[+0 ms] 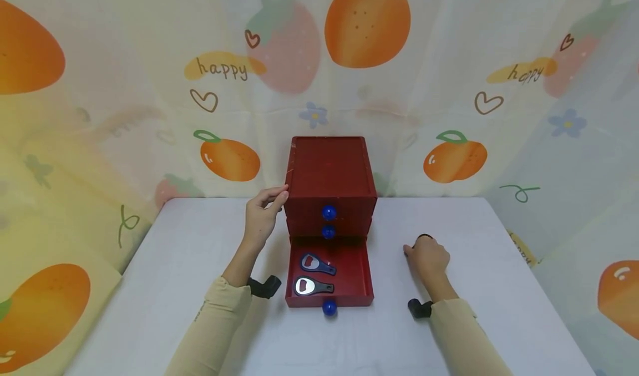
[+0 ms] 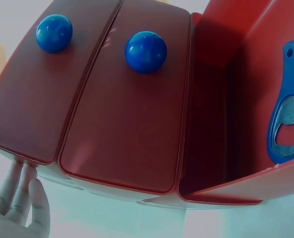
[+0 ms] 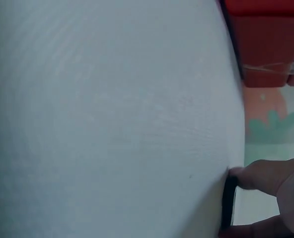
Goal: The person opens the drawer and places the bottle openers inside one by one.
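Note:
A red three-drawer cabinet (image 1: 330, 168) stands at the back of the table, its bottom drawer (image 1: 351, 295) pulled out. Inside that drawer lie a blue bottle opener (image 2: 289, 111) and a dark-handled bottle opener (image 1: 313, 285) with a silver face. My left hand (image 1: 263, 212) touches the cabinet's left side near the top with its fingertips, fingers fairly straight. To the right of the cabinet, my right hand (image 1: 430, 257) pinches a flat black object (image 3: 229, 201) by its edges, at the tabletop. The hand hides most of this object, so its kind is unclear.
Blue ball knobs (image 1: 329, 213) mark the two closed upper drawers, and another knob (image 1: 329, 308) fronts the open one. A white cloth covers the table (image 1: 165, 287). Behind it hangs a fruit-print curtain (image 1: 165, 87).

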Demonstrator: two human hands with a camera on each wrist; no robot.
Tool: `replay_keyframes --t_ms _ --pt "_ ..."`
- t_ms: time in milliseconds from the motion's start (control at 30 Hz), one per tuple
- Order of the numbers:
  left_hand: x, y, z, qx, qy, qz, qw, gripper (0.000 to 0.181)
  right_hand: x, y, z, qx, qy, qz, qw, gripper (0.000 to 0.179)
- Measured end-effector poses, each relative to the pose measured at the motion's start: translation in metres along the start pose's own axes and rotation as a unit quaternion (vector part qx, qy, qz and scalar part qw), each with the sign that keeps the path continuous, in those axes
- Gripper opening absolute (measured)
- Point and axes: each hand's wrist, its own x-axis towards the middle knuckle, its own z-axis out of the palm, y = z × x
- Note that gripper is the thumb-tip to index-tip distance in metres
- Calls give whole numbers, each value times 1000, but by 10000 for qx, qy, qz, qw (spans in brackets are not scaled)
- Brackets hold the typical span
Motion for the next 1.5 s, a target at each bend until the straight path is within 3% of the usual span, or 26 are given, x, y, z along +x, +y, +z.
replay_keyframes --t_ms 100,333,700,933,1500 --pt "0 0 0 31 6 -25 10000 29 -1 0 -2 53 8 -17 10000 34" --pt "12 -35 0 -34 170 73 9998 29 1 4 -4 195 -82 -24 9998 23" --pt "11 -35 1 -42 191 138 9997 27 3 11 -8 683 -46 -122 9976 24" --pt "11 -35 1 -50 192 142 9997 27 1 11 -12 917 -285 -125 9953 28" --pt "11 -34 2 -52 128 142 9998 28 -19 4 -41 864 -116 -842 9926 25"
